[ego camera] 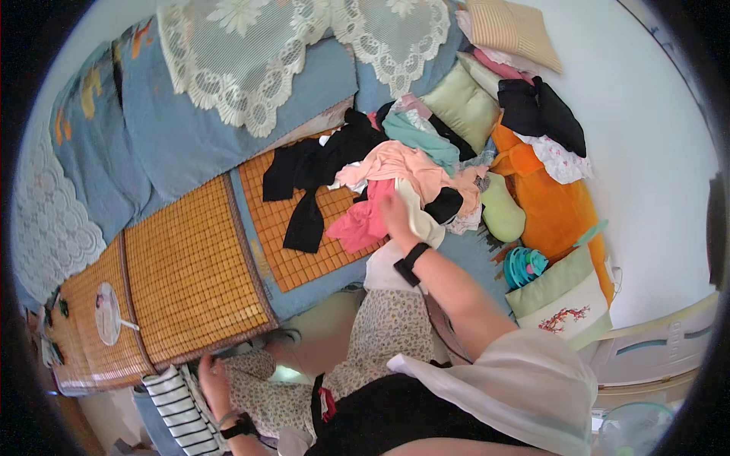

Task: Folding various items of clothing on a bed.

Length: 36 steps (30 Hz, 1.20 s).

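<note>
A mixed pile of clothes lies on a blue sofa and its bamboo mat (319, 268). My right hand (394, 216) reaches into the pile, over a bright pink garment (365, 223) and beside a cream one (422, 219); its fingers are blurred, so a grip cannot be made out. Around it are a peach garment (399, 162), a teal one (419, 134) and black garments (342, 148). My left hand (214, 379) is low at the left, fingers apart, near a black-and-white striped cloth (179, 407) at the mat's edge. Both wrists wear black bands.
A bamboo mat section (188, 268) with a round hand fan (107, 313) lies left. Lace covers (245, 74) drape over the backrest. Right of the pile are an orange plush (547, 205), a green cushion (465, 105), a turquoise tiered toy (523, 267) and an embroidered pillow (562, 302).
</note>
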{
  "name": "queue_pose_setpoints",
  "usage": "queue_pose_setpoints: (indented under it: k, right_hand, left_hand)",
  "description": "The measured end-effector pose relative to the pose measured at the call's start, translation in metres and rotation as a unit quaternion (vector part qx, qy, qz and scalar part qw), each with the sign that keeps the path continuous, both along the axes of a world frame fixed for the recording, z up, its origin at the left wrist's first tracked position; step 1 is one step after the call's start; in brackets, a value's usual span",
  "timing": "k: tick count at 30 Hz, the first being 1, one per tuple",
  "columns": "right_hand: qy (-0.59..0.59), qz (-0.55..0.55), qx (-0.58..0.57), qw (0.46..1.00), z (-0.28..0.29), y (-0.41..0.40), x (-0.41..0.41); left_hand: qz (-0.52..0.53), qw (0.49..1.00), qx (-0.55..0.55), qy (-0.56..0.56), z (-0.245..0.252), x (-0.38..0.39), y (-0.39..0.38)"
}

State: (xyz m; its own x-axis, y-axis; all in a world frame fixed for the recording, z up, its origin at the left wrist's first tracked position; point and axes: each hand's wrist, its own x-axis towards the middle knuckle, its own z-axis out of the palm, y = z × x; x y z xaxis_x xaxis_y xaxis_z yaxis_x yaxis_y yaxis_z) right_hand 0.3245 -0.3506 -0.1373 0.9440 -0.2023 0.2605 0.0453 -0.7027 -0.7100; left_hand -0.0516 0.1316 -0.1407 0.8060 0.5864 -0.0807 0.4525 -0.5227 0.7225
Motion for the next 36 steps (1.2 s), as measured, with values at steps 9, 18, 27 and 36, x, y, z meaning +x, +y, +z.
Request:
queue_pose_setpoints:
  k: [9, 18, 27, 36]
  right_hand:
    - [-0.157, -0.38, -0.18, 0.894, 0.024, -0.151, 0.144]
    - [-0.198, -0.06, 0.202, 0.957, 0.104, -0.108, 0.178]
    - [0.079, 0.461, 0.415, 0.781, 0.195, 0.111, -0.104]
    - [0.247, 0.619, 0.316, 0.676, 0.134, 0.154, -0.211]
  left_hand:
    - [-0.244, 0.966, 0.053, 0.067, 0.022, 0.073, -0.131]
    - [-0.229, 0.958, 0.065, 0.163, 0.04, 0.067, -0.109]
    - [-0.136, 0.932, -0.309, -0.133, 0.113, 0.126, -0.174]
    - [-0.06, 0.871, -0.446, -0.197, 0.11, 0.082, -0.156]
